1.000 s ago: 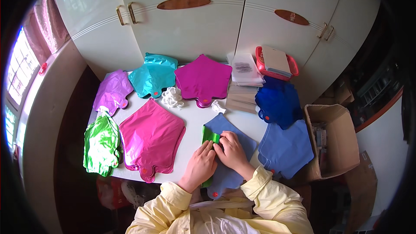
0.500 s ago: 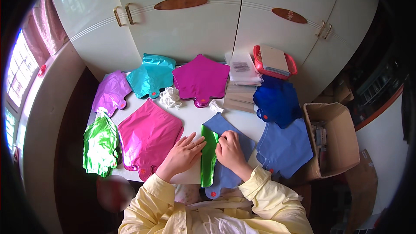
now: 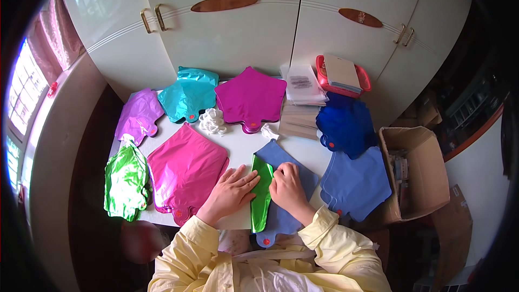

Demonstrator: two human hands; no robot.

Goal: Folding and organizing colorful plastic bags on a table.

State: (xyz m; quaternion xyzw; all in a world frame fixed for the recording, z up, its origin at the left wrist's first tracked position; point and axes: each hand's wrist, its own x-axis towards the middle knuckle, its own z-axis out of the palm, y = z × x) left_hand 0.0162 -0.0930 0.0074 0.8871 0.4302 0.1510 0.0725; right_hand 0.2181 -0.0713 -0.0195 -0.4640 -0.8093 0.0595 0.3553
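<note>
A folded strip of shiny green foil balloon (image 3: 260, 197) lies lengthwise over a flat, matt blue foil balloon (image 3: 284, 216) in front of me. My left hand (image 3: 230, 192) rests flat, palm down, at the strip's left side, its fingertips on the green foil. On the other side, my right hand (image 3: 287, 188) has its fingers curled in and pressed together at the strip's right edge. The tips of those fingers are partly hidden. The blue balloon's tail, with a red dot, points toward me.
Around lie flat foil balloons: pink (image 3: 186, 173), green (image 3: 125, 181), lilac (image 3: 139, 114), teal (image 3: 189, 94), magenta (image 3: 251, 97), dark blue (image 3: 346, 124) and light blue (image 3: 357, 184). White ribbon (image 3: 212, 121), clear bags (image 3: 303, 84), a red basket (image 3: 365, 82) and a cardboard box (image 3: 427, 173) stand about.
My left hand has slid slightly to the right over the green foil. The strip's top has shifted a little, and its crease looks different. My right hand stays nearly in place.
</note>
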